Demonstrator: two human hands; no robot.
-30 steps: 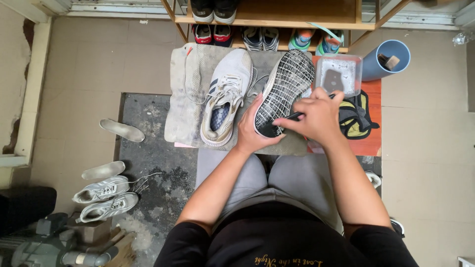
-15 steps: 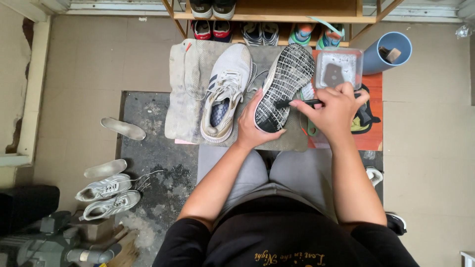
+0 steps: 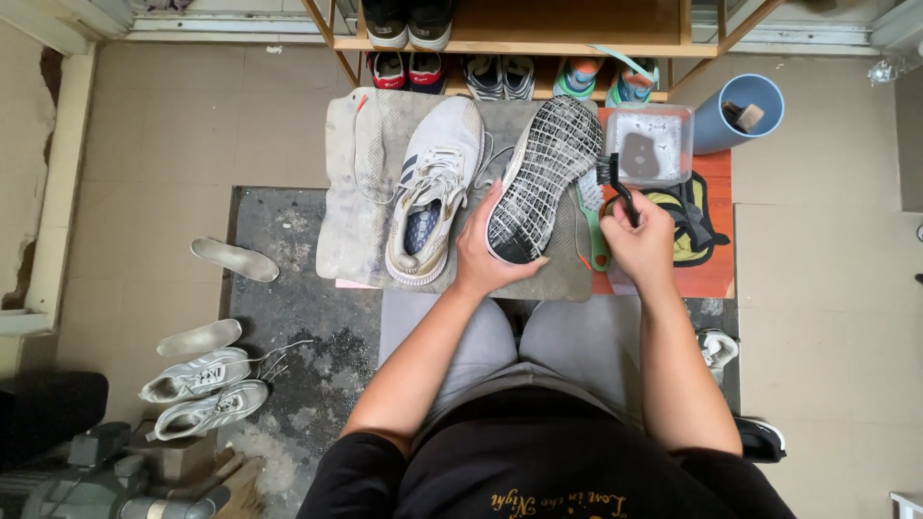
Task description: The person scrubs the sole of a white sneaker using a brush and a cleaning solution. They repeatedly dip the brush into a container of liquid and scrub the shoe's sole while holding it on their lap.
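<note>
Grey-soled knit sneaker (image 3: 538, 178), sole up at bench (image 3: 567, 279) middle, gripped at heel by left hand (image 3: 481, 255); right hand (image 3: 639, 240) closed on small black brush (image 3: 615, 183) beside sole. Grime showing, mate (image 3: 433, 192) untouched.

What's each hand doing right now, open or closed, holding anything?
Left hand: closed on the upturned white sneaker with the black-and-white patterned sole.
Right hand: closed on a small black-handled brush.

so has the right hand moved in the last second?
Yes. The right hand, gripping a small black brush, went right, off the upturned shoe sole towards the clear plastic tub.
</note>
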